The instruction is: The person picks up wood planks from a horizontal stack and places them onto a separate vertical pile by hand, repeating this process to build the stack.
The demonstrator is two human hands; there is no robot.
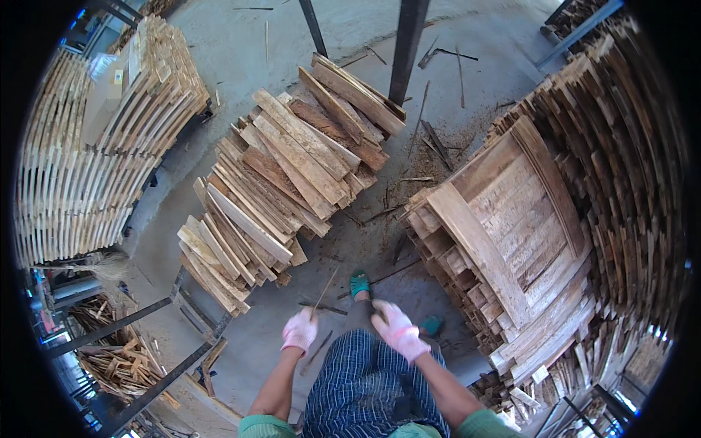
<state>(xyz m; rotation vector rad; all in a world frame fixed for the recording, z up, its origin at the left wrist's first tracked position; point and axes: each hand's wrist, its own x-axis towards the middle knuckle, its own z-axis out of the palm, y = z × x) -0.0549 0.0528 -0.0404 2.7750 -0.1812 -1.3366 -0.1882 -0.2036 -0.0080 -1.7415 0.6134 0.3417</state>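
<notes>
My left hand (299, 331), in a pale pink-and-white glove, is low in front of me with its fingers closed. A thin wood strip (326, 291) sticks up from its fingertips and appears to be pinched there. My right hand (399, 332), gloved the same way, hovers above my right knee. Its thumb and fingers look loosely parted, with nothing plainly between them. Just ahead of both hands, a long row of rough wooden boards (277, 171) lies stacked, running from near left to far right.
At my right stands a stack of planks (478, 252) with boards across its top, beside a tall wall of stacked wood (624, 168). Another tall stack (80, 168) is at far left. A dark metal post (407, 51) rises beyond the row. Wood scraps (437, 146) litter the floor.
</notes>
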